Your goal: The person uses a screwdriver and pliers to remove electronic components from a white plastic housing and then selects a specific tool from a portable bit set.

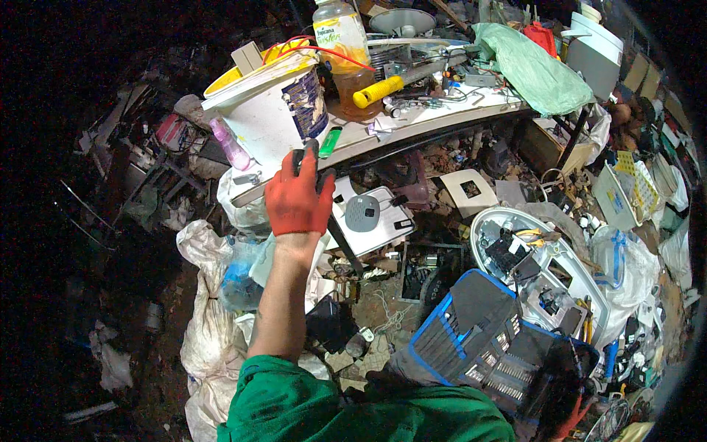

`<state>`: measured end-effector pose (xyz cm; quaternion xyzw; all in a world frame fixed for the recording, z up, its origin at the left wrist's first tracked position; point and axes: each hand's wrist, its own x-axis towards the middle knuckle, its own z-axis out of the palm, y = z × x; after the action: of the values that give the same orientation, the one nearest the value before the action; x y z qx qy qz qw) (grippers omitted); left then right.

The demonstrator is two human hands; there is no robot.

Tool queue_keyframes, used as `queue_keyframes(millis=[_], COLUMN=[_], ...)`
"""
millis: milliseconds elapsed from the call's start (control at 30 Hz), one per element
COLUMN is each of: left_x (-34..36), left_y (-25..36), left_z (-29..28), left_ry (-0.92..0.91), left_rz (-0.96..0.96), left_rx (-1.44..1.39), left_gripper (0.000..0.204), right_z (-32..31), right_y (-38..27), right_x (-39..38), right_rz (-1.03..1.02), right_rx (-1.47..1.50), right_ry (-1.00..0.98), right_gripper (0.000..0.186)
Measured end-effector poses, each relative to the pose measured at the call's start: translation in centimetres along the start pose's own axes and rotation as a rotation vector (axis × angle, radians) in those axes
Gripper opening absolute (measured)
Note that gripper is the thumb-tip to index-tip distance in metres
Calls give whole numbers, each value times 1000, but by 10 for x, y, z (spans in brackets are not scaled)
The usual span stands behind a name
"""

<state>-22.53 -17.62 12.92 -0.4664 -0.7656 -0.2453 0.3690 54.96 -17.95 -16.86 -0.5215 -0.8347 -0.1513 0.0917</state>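
My left hand, in a red glove with dark fingertips, reaches over the near edge of the white tabletop. Its fingers are stretched out and apart, and no held thing shows. Just beyond the fingertips lies a green lighter; I cannot tell whether they touch. A white bucket with a yellow rim stands behind the hand. At the lower right, part of my right hand shows in a red glove beside an opened black tool roll with blue edging. Most of its fingers are hidden in shadow.
A juice bottle and a hammer with a yellow handle are on the table, near green plastic sheeting. Below lie a white panel with a grey round device and an oval white basin of parts. Sacks stand left.
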Motion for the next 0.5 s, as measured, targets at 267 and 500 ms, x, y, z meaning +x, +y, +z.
queue_keyframes(millis=[267,500], left_x=[23,43], left_y=[-13,-17], left_z=[14,15], left_ry=[-173,-181], left_rz=[-14,33], left_rx=[193,167], left_gripper=[34,29], right_z=[-20,-4], right_y=[-18,-14], right_x=[0,-17], right_rz=[-16,297], right_rx=[-26,272], right_ry=[88,201], right_gripper=[47,58])
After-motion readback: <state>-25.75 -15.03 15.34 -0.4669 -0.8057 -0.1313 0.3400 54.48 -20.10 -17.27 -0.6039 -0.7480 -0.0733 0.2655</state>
